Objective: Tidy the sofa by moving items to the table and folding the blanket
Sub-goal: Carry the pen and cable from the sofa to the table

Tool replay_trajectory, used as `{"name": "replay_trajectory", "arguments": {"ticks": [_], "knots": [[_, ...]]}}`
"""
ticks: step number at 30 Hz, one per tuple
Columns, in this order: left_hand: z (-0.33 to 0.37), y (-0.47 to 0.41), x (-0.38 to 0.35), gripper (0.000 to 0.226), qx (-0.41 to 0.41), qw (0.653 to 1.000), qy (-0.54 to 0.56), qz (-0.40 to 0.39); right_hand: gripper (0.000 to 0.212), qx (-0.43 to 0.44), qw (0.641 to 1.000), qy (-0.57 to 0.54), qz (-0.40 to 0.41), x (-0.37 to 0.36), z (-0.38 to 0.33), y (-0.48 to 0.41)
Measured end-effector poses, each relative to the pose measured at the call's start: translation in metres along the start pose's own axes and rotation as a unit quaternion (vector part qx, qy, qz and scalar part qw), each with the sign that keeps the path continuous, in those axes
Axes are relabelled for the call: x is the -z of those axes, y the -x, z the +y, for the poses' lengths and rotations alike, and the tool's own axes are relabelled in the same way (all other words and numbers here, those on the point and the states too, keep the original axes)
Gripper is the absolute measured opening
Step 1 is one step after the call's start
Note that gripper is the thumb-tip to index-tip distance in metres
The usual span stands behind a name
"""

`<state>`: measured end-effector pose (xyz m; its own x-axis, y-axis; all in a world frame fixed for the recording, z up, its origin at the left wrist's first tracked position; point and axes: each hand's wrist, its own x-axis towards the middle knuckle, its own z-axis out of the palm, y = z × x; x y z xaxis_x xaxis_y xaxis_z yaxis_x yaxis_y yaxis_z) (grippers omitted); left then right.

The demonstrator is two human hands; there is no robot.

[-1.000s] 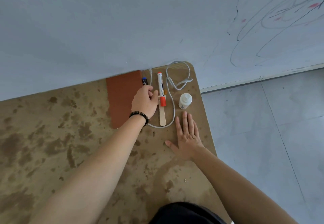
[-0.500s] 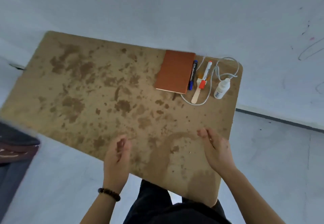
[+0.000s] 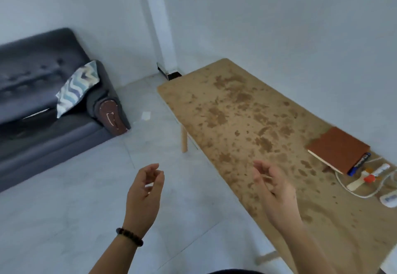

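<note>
Loosely curled and holding nothing: left hand (image 3: pixel 144 194), raised over the floor (image 3: pixel 64 209), bracelet (image 3: pixel 130 236) on the wrist. Likewise slack and empty: right hand (image 3: pixel 275 190), palm turned inward, fingers half bent, above the near edge of the table (image 3: pixel 236 106). Well apart from each other, touching no object. At the table's far right end, close by the wall: notebook (image 3: pixel 338 149) lying flat, pen (image 3: pixel 361 163) just beside its right edge, then marker (image 3: pixel 376 172) with a red cap and stick (image 3: pixel 356 182), cable (image 3: pixel 363 196) looping round them, bottle (image 3: pixel 390 199) beyond it at the frame's edge. Away to the left, across the floor: sofa (image 3: pixel 43 93), cushion (image 3: pixel 76 87) leaning in its right corner against the armrest. On the seat beside the cushion, dark thing (image 3: pixel 36 113) with a pale edge, too blurred to name. Small pale scrap (image 3: pixel 146 115) on the floor between sofa and table
</note>
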<state>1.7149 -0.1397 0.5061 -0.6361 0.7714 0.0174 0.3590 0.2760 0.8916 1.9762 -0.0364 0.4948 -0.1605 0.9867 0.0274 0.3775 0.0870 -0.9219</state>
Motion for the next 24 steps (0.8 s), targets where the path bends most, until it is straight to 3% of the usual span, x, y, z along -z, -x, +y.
{"name": "replay_trajectory", "arguments": {"ticks": [5,9,13,19,24], "knots": [[-0.090,0.015,0.160,0.027,0.053,0.994,0.028,0.096,0.030,0.083,0.990,0.022,-0.112,-0.165,-0.058,0.054],[-0.141,0.049,0.277,0.033,0.107,0.970,0.053,0.214,0.042,0.153,0.953,0.069,-0.250,-0.283,-0.109,0.083],[-0.179,0.068,0.358,0.031,0.147,0.934,0.068,0.319,0.042,0.205,0.912,0.075,-0.347,-0.387,-0.162,0.099],[-0.244,0.053,0.431,0.030,0.215,0.891,0.082,0.391,0.029,0.196,0.870,0.065,-0.447,-0.537,-0.196,0.120],[-0.318,-0.008,0.521,0.028,0.265,0.871,0.060,0.409,0.033,0.165,0.852,0.049,-0.495,-0.688,-0.211,0.121]]}}
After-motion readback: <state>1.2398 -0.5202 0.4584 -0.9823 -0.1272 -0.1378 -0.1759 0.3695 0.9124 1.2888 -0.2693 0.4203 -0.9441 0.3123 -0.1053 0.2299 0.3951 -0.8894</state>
